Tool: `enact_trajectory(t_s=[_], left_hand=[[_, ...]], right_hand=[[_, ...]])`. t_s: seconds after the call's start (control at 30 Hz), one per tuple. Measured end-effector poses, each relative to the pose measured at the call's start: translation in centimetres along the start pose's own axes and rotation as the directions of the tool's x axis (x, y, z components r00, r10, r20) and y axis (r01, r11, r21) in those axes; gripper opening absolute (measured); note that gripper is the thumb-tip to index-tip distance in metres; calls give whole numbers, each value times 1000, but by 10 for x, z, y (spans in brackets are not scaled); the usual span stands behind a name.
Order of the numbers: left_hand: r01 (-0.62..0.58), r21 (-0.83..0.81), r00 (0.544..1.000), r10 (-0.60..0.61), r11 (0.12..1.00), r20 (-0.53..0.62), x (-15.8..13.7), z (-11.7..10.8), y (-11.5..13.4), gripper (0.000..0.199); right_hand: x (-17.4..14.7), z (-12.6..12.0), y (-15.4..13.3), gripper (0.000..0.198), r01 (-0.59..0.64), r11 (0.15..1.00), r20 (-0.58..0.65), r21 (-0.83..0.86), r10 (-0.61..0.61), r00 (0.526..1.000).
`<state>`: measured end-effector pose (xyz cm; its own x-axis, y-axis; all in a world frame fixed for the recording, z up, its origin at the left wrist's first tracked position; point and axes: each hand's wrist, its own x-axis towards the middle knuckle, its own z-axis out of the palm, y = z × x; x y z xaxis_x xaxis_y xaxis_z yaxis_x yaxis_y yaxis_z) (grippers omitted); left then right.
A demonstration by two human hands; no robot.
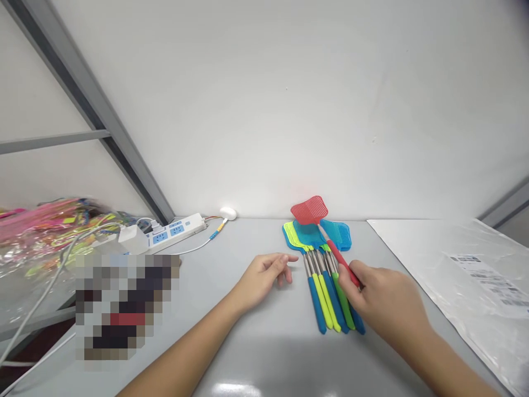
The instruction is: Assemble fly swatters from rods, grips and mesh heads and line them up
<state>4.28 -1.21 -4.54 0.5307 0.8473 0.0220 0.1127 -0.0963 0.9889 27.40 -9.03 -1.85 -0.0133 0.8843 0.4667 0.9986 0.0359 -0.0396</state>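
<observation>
My right hand is closed around the red handle of a fly swatter, whose red mesh head tilts up and left over the others. Beneath it lies a bunch of fly swatters with blue, yellow-green and green handles, metal shafts, and blue and yellow-green heads toward the wall. Just left of their shafts is my left hand, holding nothing, with its index finger stretched out and the other fingers loosely bent. My right hand covers part of the handles on the right side.
A white power strip with plugs and cables sits at the back left, near a small white device. Colourful plastic-wrapped goods are at far left, beside a blurred-out patch. A white labelled plastic bag lies at right.
</observation>
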Motion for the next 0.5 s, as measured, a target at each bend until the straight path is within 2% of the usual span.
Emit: enact_trajectory(t_s=[0.13, 0.27, 0.37, 0.5], left_hand=[[-22, 135, 997, 31, 991, -65, 3, -8, -2, 47], [-19, 232, 993, 45, 973, -109, 5, -12, -3, 49], [-28, 310, 993, 63, 950, -103, 4, -12, -4, 47], [-54, 380, 992, 92, 923, -83, 3, -10, -4, 46]], right_hand=[[1, -4, -1, 42, -38, 992, 191, -116, 60, 980], [2, -3, -6, 44, -52, 985, 407, -163, 115, 906], [3, 0, -8, 47, -43, 991, 481, -127, 99, 871], [1, 2, -10, 44, -16, 995, 517, -100, 66, 853]])
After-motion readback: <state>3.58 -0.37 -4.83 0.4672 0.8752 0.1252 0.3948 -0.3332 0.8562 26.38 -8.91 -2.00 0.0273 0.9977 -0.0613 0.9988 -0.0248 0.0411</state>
